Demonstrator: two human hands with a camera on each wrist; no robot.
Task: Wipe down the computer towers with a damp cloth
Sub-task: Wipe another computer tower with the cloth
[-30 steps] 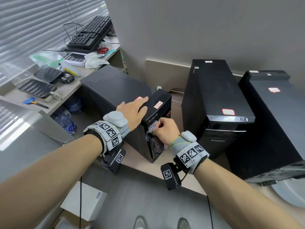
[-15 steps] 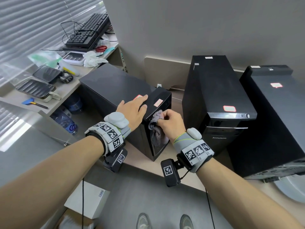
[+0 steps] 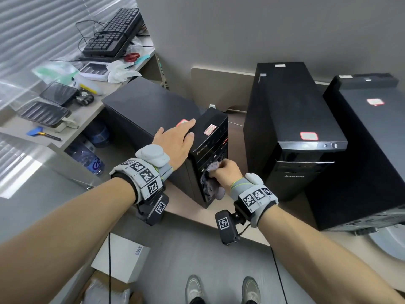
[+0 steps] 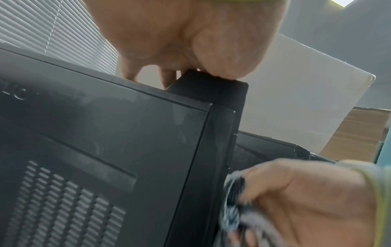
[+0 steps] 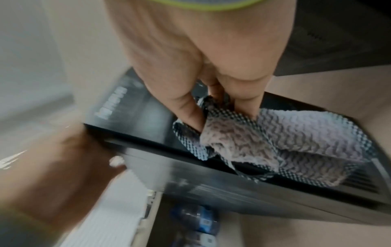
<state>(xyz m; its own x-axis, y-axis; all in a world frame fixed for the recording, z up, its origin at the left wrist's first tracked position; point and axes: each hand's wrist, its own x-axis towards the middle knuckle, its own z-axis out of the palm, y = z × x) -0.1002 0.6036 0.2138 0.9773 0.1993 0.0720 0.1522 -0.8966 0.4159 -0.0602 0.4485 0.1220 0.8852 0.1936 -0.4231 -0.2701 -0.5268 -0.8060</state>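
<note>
Three black computer towers stand on a low beige platform. My left hand (image 3: 178,137) rests flat, fingers straight, on top of the left tower (image 3: 140,106), near its front edge; the left wrist view shows the fingertips (image 4: 162,80) on the top of that tower (image 4: 105,133). My right hand (image 3: 225,172) grips a grey patterned cloth (image 3: 213,189) and presses it against the tower's glossy front panel (image 3: 215,148). In the right wrist view the cloth (image 5: 285,137) is bunched under the fingers (image 5: 186,113) and drapes over the panel. The middle tower (image 3: 289,119) and right tower (image 3: 368,132) stand untouched.
A desk (image 3: 94,102) at the left carries keyboards (image 3: 116,31), trays, scissors and a white rag. Water bottles (image 3: 89,161) sit under it. A white box (image 3: 122,255) lies on the floor by my feet. A white round object (image 3: 390,242) shows at the right edge.
My right hand with the cloth has slid down the front panel from near its top edge to about mid-height. The left hand stays on the tower's top.
</note>
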